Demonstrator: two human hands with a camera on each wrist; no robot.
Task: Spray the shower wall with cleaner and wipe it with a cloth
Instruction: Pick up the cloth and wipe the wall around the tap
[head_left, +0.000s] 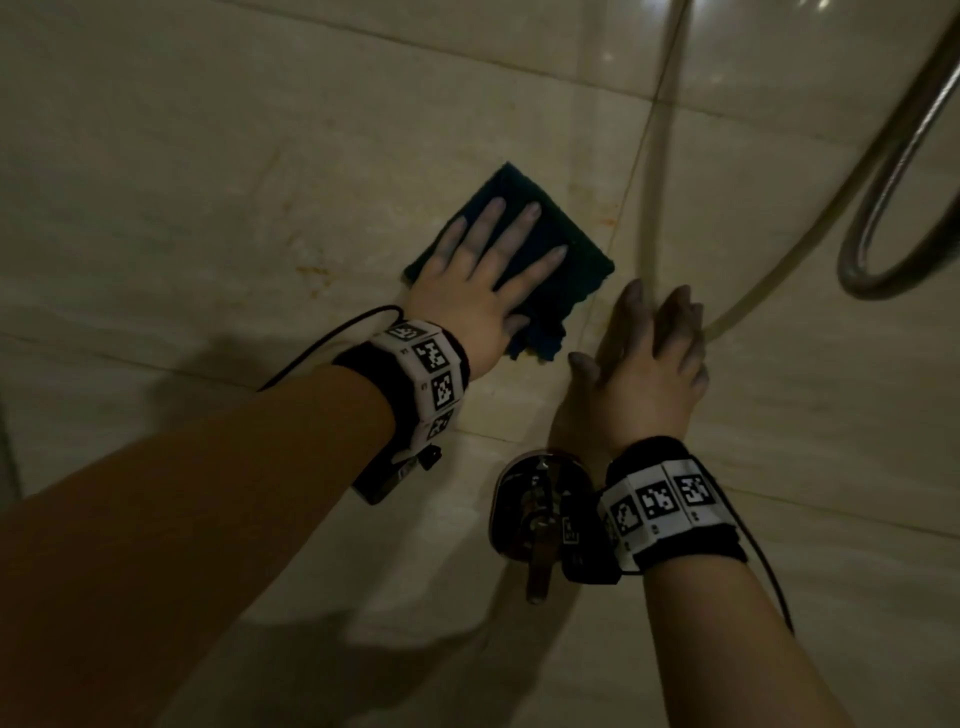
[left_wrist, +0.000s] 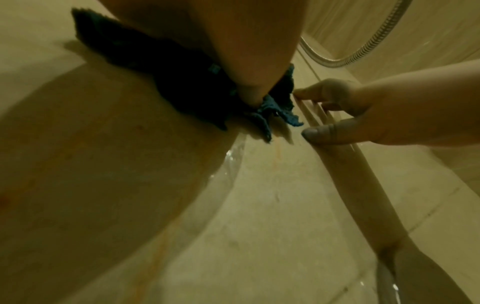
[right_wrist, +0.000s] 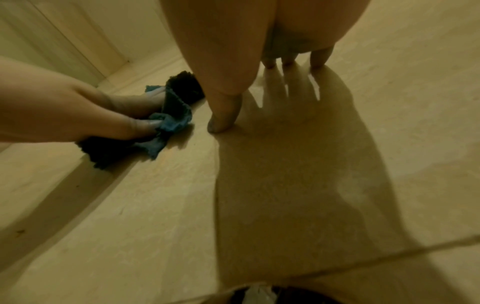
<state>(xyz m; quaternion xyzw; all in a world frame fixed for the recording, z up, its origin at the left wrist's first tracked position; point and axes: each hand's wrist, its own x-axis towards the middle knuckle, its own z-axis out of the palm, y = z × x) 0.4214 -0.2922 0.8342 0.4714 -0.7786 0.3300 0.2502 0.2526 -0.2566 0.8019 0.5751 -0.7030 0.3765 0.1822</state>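
A dark teal cloth (head_left: 571, 280) lies folded against the beige tiled shower wall (head_left: 208, 182). My left hand (head_left: 483, 280) presses flat on it with straight, spread fingers; the cloth's lower edge bunches beside my thumb (right_wrist: 145, 125). The left wrist view shows the cloth (left_wrist: 161, 67) under my palm. My right hand (head_left: 649, 353) is just right of the cloth, fingers straight, fingertips (right_wrist: 221, 123) touching the bare tile. It holds nothing.
A metal shower hose (head_left: 883, 171) loops down the wall at the upper right. A chrome tap handle (head_left: 540, 509) juts out below my right wrist. Rusty orange stains (head_left: 311, 270) mark the tile left of the cloth. Tile joints cross the wall.
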